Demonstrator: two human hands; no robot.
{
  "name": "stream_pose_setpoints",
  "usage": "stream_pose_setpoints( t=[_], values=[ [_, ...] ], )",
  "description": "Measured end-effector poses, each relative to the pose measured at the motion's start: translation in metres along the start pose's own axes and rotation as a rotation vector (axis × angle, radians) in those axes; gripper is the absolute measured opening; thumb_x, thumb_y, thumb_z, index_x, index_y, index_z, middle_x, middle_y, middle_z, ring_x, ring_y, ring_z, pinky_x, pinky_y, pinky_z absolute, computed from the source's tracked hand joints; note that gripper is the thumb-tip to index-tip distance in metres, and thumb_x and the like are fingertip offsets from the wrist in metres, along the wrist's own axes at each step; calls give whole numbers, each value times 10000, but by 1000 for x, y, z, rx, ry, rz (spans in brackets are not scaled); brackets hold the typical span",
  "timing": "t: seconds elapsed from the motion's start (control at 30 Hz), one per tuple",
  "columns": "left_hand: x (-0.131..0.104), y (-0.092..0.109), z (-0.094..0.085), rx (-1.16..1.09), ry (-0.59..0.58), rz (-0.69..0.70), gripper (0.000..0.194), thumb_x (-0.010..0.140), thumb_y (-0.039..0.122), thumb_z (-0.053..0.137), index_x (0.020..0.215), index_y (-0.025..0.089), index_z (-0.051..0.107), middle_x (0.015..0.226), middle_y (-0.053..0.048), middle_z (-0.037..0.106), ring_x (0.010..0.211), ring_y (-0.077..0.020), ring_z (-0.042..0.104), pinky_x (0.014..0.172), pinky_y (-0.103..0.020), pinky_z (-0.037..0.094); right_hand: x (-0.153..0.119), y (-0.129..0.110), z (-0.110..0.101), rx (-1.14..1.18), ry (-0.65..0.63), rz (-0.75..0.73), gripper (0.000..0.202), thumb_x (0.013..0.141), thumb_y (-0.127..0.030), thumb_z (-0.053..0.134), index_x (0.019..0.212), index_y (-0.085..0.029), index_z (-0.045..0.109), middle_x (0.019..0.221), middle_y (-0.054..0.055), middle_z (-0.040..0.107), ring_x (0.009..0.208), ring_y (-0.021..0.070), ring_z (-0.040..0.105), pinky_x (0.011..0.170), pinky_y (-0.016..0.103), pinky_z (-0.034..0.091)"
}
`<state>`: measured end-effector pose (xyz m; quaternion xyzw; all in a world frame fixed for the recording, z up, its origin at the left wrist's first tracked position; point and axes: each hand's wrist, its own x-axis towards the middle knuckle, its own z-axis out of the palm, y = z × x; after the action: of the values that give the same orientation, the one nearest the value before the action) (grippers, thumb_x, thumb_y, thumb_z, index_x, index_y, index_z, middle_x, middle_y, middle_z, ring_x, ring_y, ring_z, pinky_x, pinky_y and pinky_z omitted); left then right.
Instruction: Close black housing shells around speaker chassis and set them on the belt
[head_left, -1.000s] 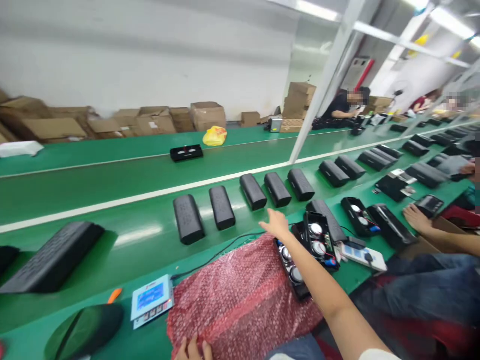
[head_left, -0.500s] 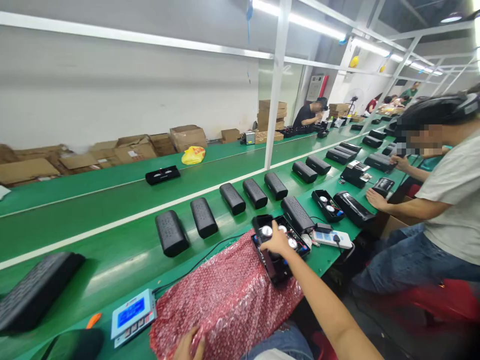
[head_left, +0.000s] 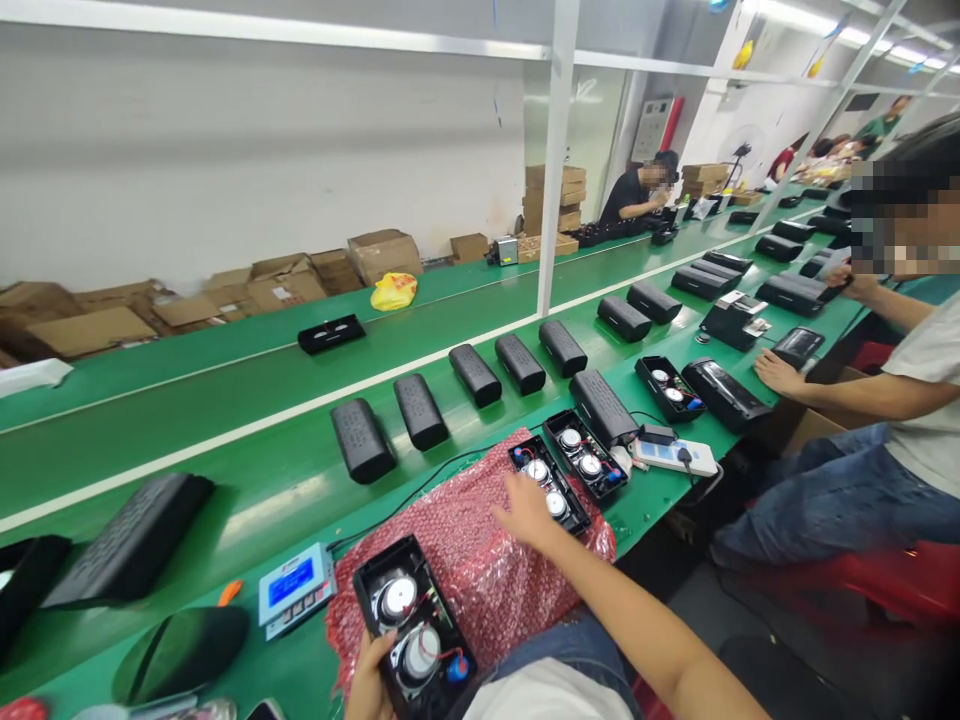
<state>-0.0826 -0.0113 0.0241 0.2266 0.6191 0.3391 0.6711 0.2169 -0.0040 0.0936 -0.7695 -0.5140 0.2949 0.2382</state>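
At the bottom, my left hand [head_left: 369, 672] grips the left edge of an open black speaker housing [head_left: 415, 630], which shows two round silver drivers and a blue part. My right hand [head_left: 525, 508] is over the pink bubble wrap [head_left: 480, 560], fingers apart, beside a second open housing [head_left: 551, 485] with two drivers; whether it touches that housing is unclear. A third open housing [head_left: 586, 456] lies just to the right of the second. Left of the wrap stands a pale blue meter [head_left: 297, 590] with a lit screen.
Closed black speakers [head_left: 475, 375] stand in a row along the green belt [head_left: 247, 440]. A dark green rounded object [head_left: 180, 650] is at lower left. A power strip [head_left: 675, 457] lies on the right, near a seated person [head_left: 922, 350]. A white post [head_left: 557, 170] rises beyond the belt.
An open housing has come into my left hand at the bottom. My right hand has moved slightly left and down, and two separate open housings now show beside it. The view has shifted.
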Motion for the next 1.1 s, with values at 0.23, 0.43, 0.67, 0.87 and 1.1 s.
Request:
stream_pose_setpoints(
  t=[0.23, 0.43, 0.67, 0.87, 1.1],
  values=[
    [21, -12, 8, 70, -7, 51, 580, 576, 282, 601, 1146, 220, 510, 788, -23, 691, 670, -222, 667, 671, -387, 528, 34, 68, -19, -273, 83, 430, 1130, 577, -495, 747, 1447, -146, 116, 1252, 259, 434, 1147, 385, 485, 887, 493, 377],
    [39, -12, -1, 284, 187, 282, 378, 640, 278, 564, 996, 162, 616, 857, -85, 701, 808, -261, 662, 747, -419, 511, 13, 47, 11, -230, 72, 259, 1137, 588, -509, 717, 1449, -118, 87, 1173, 236, 524, 1094, 372, 533, 860, 437, 415],
    [10, -49, -45, 182, 399, 350, 363, 660, 340, 613, 966, 155, 675, 1012, -115, 691, 985, -246, 624, 865, -378, 472, -17, 25, 61, -321, 27, 73, 1109, 649, -585, 648, 1440, -53, 82, 1121, 248, 540, 1048, 381, 548, 837, 429, 428],
    [-64, -151, -107, -39, 796, 248, 416, 633, 451, 590, 899, 138, 657, 838, -92, 682, 806, -219, 635, 776, -359, 489, -20, 14, 66, -552, 95, -185, 976, 720, -626, 549, 1423, -50, 191, 1262, 317, 391, 1160, 465, 422, 878, 569, 368],
    [-114, -304, -134, -277, 1167, -94, 296, 608, 379, 544, 800, 174, 639, 771, -54, 660, 810, -217, 622, 788, -362, 479, -60, -113, 133, -331, -375, -1124, 669, 844, -420, 480, 1388, -104, 252, 1261, 216, 457, 1187, 338, 435, 951, 524, 384]
  ],
)
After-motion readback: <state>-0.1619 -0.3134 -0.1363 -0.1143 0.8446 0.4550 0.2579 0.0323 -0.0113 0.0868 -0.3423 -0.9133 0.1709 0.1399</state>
